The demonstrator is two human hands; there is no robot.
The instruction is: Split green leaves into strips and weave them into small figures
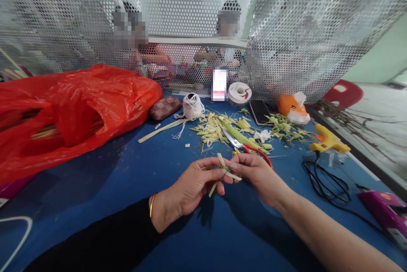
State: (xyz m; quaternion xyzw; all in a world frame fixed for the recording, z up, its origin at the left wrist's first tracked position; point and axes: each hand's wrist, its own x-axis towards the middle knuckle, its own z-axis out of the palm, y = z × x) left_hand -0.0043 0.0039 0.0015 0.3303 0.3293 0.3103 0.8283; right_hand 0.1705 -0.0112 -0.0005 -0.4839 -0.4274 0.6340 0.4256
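Both hands meet above the blue worktop [133, 166]: thin leaf strips [222, 171] are pinched by the left hand [187, 189] and, just beside it, by the right hand [254, 174]. Behind, red-handled scissors [244, 147] are seen among leaf scraps [216, 130]; farther right lies a yellow glue gun [327, 140].

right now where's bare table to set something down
Bare blue table lies between the red bag and the left hand, and near the front edge. Crowded: leaf scraps, scissors, and glue gun with its cord.
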